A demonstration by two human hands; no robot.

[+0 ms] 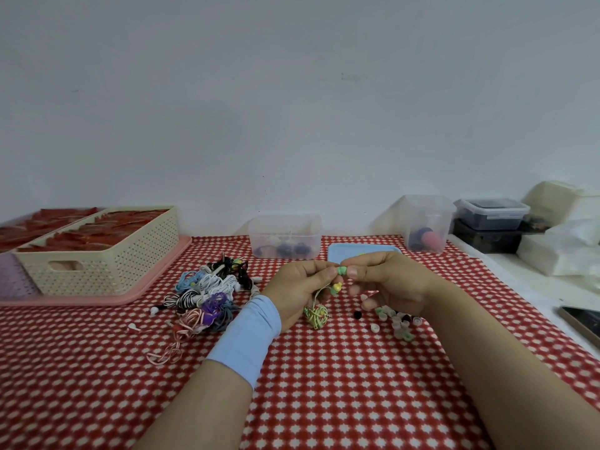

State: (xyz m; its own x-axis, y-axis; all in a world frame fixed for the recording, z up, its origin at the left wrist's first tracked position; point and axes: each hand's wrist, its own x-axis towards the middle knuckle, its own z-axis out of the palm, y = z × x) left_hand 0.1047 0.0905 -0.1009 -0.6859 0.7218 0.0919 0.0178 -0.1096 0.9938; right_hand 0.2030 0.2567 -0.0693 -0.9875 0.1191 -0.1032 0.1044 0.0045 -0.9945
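Hands meet just right of the frame's centre, a little above the desk [341,401]. Your left hand [297,287] and right hand [389,284] both pinch one green earbud [341,271] between thumb and fingertips, with the other fingers loosely curled. A thin cord drops from it to a second earbud [336,287], yellow and green, dangling beside your left thumb. The cord runs on to a yellow-green cable bundle [316,316] just below your left palm; whether that rests on the cloth or hangs you cannot tell. A pale blue sleeve [246,339] covers your left wrist.

Under your right hand lies a scatter of small ear tips [397,323], with a single black tip [357,315] near the bundle. Left of your left hand sits a heap of coiled earphones [207,293]. Farther left, a cream basket [97,264] stands on a pink tray [156,287].

Behind your hands are a clear tub [285,237], a blue lid [360,250] and a taller clear container [425,222]. Dark lidded boxes [492,214] are stacked at the upper right, and a phone [581,319] lies at the right edge.

The lower half of the frame is bare cloth apart from your forearms. The cloth is red with a white pattern, and a plain white wall [292,92] fills the upper half.
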